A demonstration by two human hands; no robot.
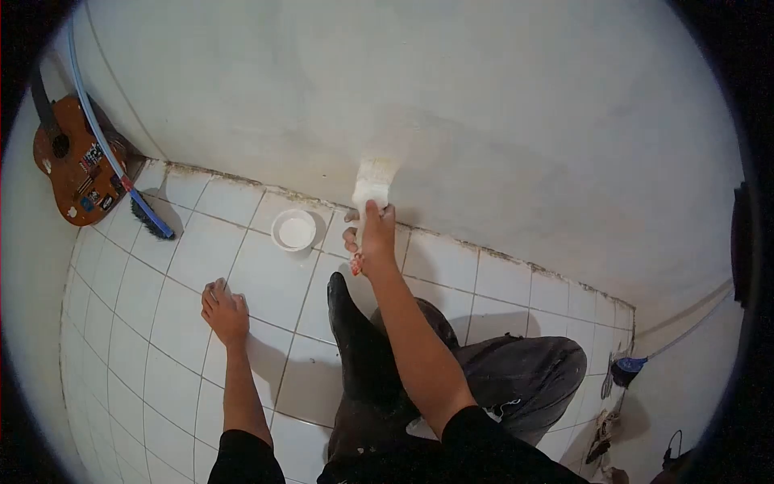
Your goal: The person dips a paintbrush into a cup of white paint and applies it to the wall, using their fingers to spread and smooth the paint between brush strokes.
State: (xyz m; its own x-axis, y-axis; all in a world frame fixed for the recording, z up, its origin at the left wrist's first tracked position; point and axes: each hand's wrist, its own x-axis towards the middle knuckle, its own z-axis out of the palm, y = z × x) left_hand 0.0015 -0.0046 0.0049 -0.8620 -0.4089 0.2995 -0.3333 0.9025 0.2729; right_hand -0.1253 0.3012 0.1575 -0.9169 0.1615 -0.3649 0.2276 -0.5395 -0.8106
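Note:
Low on the pale wall [500, 121], a paintbrush [372, 192] with white paint on it touches the surface with its bristles. My right hand [376, 235] is closed round its handle, just above the tiled floor. A white bowl [293, 231] holding white paint stands on the tiles, left of my right hand and near the foot of the wall. My left hand [225, 313] hovers over or rests on the floor tiles, fingers loosely bent and apart, holding nothing.
In the left corner a brown guitar [81, 165] with stickers leans by a blue-handled brush [153, 216]. My legs [516, 367] are folded on the tiles [193, 266]. Another blue brush [629, 369] and dark items lie at the right.

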